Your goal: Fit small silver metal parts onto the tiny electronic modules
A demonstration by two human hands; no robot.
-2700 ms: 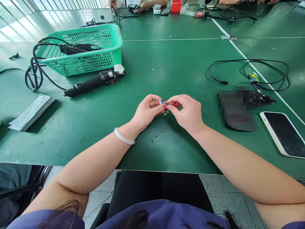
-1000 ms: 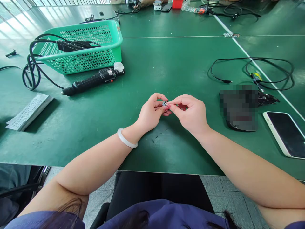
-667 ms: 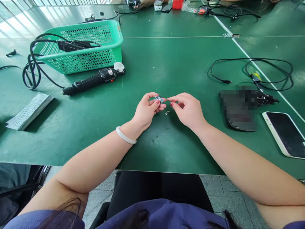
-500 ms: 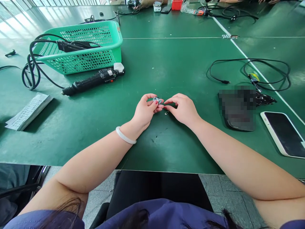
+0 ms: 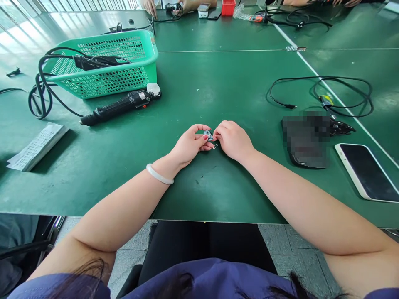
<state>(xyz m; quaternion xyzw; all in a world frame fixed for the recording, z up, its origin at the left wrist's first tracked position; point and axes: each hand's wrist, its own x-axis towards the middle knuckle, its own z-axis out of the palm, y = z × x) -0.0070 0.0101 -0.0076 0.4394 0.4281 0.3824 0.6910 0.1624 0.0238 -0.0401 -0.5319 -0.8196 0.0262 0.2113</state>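
Both forearms (image 5: 124, 199) slant in from the near side. The left grip (image 5: 190, 143) pinches, thumb (image 5: 200, 141) uppermost; just right of it, the right grip (image 5: 235, 140) curls palm-down.

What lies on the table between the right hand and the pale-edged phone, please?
A dark, largely pixelated object lies between the right hand and the phone, nearer the phone, as the head view shows.
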